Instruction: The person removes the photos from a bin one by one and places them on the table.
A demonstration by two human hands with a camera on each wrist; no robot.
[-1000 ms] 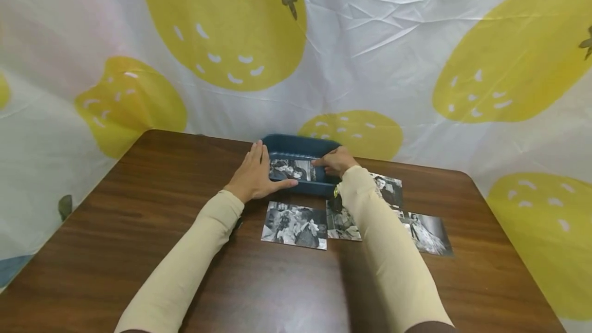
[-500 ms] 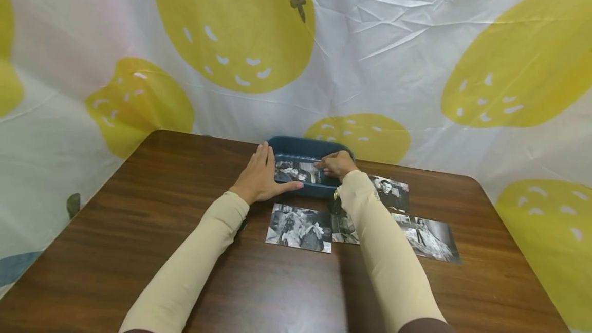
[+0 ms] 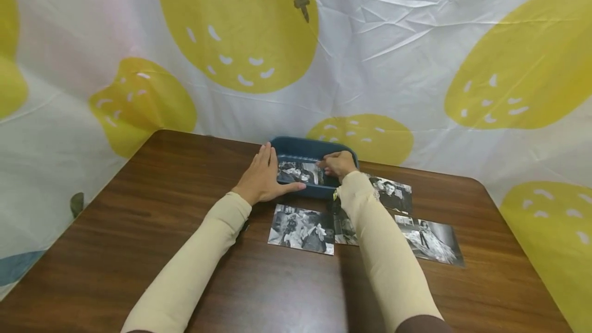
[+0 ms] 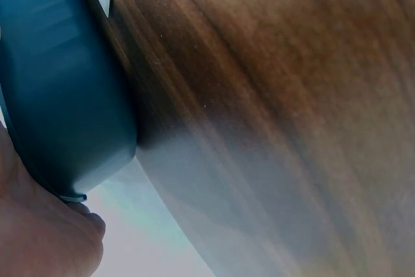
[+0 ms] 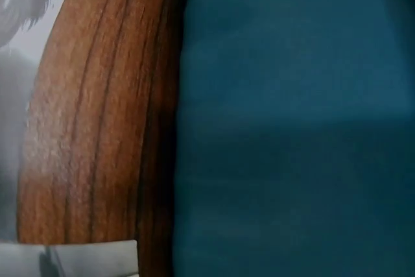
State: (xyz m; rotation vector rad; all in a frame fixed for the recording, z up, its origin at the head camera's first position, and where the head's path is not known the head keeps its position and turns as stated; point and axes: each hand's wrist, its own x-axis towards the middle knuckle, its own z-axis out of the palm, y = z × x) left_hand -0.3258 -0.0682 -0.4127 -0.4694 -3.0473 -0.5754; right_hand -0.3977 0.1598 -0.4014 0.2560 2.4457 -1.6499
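A blue plastic bin (image 3: 314,144) stands at the back of the table, a black-and-white photo (image 3: 298,172) lying inside it. My left hand (image 3: 263,176) rests on the bin's left end, its fingers straight and the thumb spread along the front rim. In the left wrist view, part of that hand (image 4: 45,238) touches the bin's rim. My right hand (image 3: 339,164) reaches in over the right end and pinches the photo's right edge with bent fingers; the fingertips are small and partly hidden. The right wrist view shows only the bin's outer wall (image 5: 292,128) close up.
Several black-and-white photos lie on the brown wooden table (image 3: 194,179): one at front left (image 3: 301,229), one partly under my right sleeve (image 3: 344,227), one behind the forearm (image 3: 393,194) and one at right (image 3: 432,240). A lemon-print curtain (image 3: 231,107) hangs directly behind the bin.
The whole scene shifts slightly right and down as the head view moves. My right index finger bends more at the photo's edge. The left hand keeps its place on the bin.
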